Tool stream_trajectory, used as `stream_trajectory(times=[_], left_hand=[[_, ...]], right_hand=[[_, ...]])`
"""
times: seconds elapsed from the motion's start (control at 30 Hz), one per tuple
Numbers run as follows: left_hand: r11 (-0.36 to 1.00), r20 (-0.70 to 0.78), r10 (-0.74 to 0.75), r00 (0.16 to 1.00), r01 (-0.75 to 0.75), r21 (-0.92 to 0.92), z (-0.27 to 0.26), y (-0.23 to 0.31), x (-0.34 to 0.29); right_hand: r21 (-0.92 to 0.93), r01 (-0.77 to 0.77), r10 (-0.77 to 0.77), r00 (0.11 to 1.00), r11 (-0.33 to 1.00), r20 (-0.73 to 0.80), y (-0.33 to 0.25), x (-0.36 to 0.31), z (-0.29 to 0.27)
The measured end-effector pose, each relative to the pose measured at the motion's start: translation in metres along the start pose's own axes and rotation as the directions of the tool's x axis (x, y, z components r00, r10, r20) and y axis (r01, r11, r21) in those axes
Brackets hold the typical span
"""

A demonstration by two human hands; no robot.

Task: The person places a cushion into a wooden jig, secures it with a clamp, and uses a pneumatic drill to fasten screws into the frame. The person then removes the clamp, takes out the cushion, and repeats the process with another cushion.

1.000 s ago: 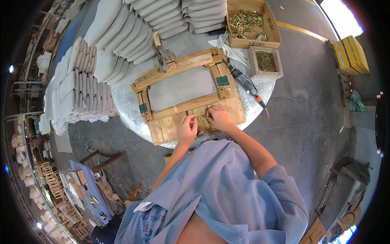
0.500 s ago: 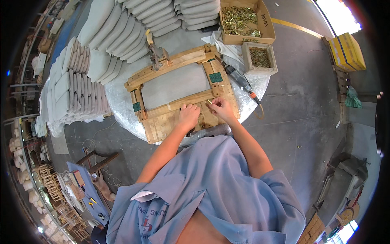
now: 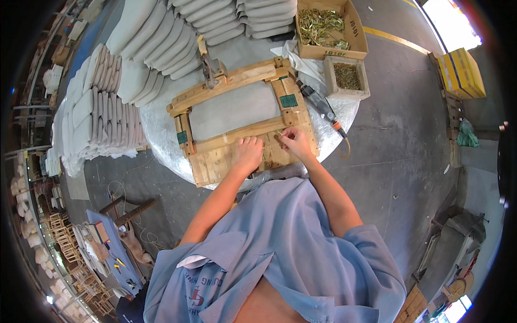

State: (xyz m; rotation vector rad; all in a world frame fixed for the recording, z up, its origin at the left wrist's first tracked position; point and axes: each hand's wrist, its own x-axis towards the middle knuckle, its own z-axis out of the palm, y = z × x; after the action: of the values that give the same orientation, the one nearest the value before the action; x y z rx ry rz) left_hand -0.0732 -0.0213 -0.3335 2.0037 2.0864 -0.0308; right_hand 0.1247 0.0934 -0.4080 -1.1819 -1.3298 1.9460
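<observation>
A wooden frame jig (image 3: 215, 168) lies on the round, plastic-wrapped table, with a flat grey panel (image 3: 235, 110) set inside its bars. My left hand (image 3: 249, 155) rests at the near bar, fingers curled down; what lies beneath them is hidden, though a dark part shows by the wrist. Just to its right, my right hand (image 3: 297, 142) pinches a small, thin brass-coloured metal piece (image 3: 279, 132) between thumb and finger, by the near bar's right end. At the far bar stands a metal toggle clamp (image 3: 209, 70) with a pale yellow handle.
A power screwdriver (image 3: 319, 102) with an orange collar and hose lies right of the jig. Behind it are a cardboard box (image 3: 358, 32) of brass-coloured pieces and a wooden box (image 3: 330, 81) of small hardware. Stacked grey cushions (image 3: 156, 37) fill the far left.
The view has shifted slightly. My left hand has moved a little up toward the near bar. My right hand stays at about the same spot, still pinching the brass-coloured piece.
</observation>
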Motion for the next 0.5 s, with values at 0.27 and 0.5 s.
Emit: stream_trajectory(times=[0.27,0.5], left_hand=[[0.949,0.134,-0.275,0.952,0.291,-0.124,0.006,0.008,0.019],[0.98,0.053,-0.196,0.979,0.196,-0.01,0.006,0.013,0.015]], right_hand=[[-0.002,0.014,-0.014,1.0,1.0,-0.026,-0.005,-0.003,0.005],[-0.044,0.016,-0.018,0.999,0.999,-0.038,-0.01,-0.007,0.004]])
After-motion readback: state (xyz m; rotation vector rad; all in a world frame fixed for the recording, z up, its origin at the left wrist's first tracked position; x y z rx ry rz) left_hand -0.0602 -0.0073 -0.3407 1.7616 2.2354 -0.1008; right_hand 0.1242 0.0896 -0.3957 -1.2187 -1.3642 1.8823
